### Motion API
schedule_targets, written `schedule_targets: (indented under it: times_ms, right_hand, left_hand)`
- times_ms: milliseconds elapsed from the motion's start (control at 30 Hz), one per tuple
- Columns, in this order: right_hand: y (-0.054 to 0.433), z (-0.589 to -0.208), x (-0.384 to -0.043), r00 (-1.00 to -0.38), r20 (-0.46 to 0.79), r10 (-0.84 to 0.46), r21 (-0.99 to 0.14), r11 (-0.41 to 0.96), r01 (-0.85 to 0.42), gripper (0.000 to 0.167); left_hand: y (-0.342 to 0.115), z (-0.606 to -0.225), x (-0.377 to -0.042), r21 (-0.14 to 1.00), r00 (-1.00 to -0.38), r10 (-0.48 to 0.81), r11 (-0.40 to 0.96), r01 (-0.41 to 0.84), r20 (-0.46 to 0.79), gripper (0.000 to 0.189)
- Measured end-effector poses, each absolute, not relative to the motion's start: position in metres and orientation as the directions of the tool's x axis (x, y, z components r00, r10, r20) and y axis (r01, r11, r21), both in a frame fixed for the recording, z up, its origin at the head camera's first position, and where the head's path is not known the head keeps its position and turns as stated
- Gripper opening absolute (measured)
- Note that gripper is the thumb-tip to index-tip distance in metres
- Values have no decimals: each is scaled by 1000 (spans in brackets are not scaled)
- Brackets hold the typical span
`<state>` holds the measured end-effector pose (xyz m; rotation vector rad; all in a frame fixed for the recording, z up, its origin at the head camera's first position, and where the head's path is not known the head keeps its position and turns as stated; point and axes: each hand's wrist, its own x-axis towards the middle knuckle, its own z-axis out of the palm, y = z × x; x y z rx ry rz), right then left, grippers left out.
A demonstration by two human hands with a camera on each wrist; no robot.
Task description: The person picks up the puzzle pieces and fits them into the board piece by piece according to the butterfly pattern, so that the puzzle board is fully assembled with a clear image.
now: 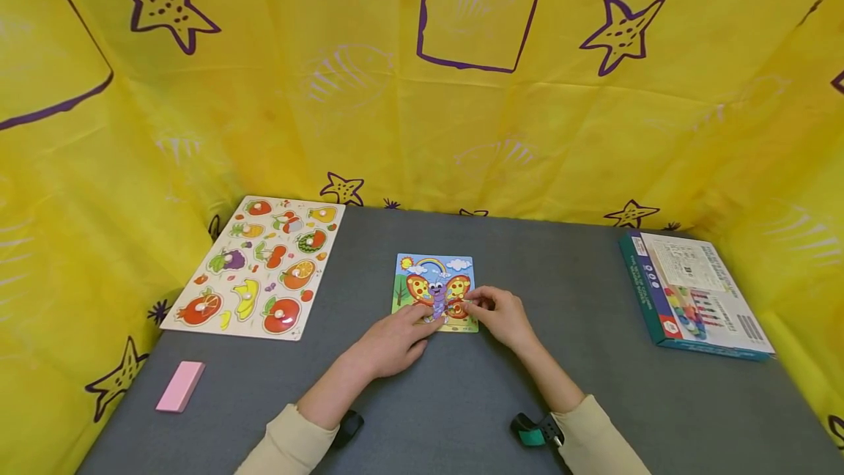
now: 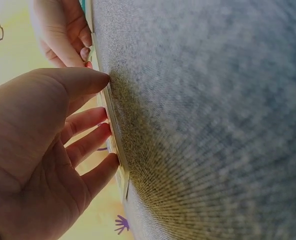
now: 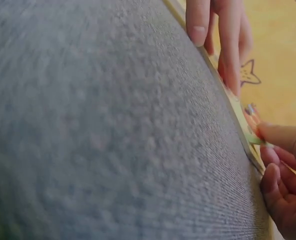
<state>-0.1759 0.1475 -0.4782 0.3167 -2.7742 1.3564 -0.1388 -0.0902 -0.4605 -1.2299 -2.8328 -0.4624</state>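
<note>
A small square butterfly jigsaw puzzle [image 1: 430,268] lies on the grey table in the middle of the head view. My left hand [image 1: 395,343] rests on its lower left part, fingertips touching the surface; in the left wrist view the thumb [image 2: 90,81] is at the board's near edge. At the lower right of the puzzle, my right hand [image 1: 502,319] pinches a puzzle piece [image 3: 258,141] between thumb and fingers. The right wrist view shows this piece tilted up from the board, with orange and green on it. Its outline is partly hidden by the fingers.
A wooden fruit peg board [image 1: 264,277] lies at the left, with a pink block [image 1: 180,387] nearer the front. A flat teal-and-white box [image 1: 699,295] lies at the right. Behind the table [image 1: 560,270] hangs a yellow patterned cloth [image 1: 422,130].
</note>
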Motion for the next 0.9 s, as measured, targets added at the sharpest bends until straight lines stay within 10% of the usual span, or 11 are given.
schedule_targets:
  times_ms: [900]
  right_hand:
    - [147,-479,-182,-976,135,-171,-714,666,-215,18]
  left_hand:
    - [-83,-459,-136,152,-698,709,682,715,103,38]
